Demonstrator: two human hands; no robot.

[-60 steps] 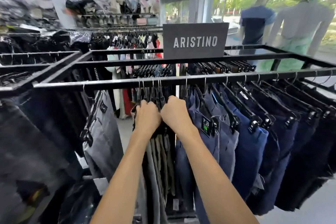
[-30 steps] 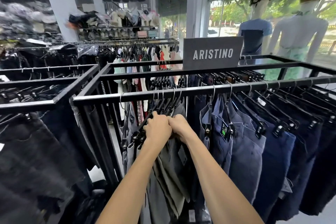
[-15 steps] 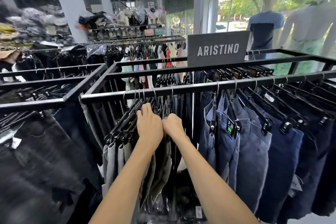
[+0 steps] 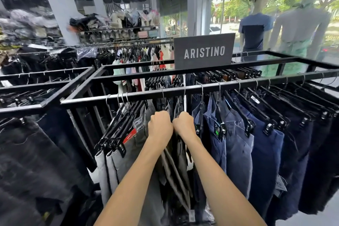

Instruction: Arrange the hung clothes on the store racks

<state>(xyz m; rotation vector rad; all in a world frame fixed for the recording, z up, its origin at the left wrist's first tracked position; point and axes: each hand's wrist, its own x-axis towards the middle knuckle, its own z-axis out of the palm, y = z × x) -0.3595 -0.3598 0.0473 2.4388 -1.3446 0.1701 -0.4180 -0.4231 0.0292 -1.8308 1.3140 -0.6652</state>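
Both hands are in the gap on the front rail (image 4: pixel 238 86) of the black rack (image 4: pixel 82 86), knuckles touching. Left hand (image 4: pixel 160 126) has its fingers curled into the grey-khaki trousers (image 4: pixel 174 167) hanging directly below; right hand (image 4: pixel 184 124) is curled too, gripping the top of the same bunch. The exact pinch point is hidden behind the fists. Light grey trousers (image 4: pixel 117 161) hang just left on black clip hangers (image 4: pixel 119 124), tilted toward the left. Blue trousers (image 4: pixel 238 148) hang just right, shading to dark navy trousers (image 4: pixel 311 161) further along. An ARISTINO sign (image 4: pixel 204 51) stands on the rack's rear bar. Two mannequins (image 4: pixel 255 29) are at the window behind.
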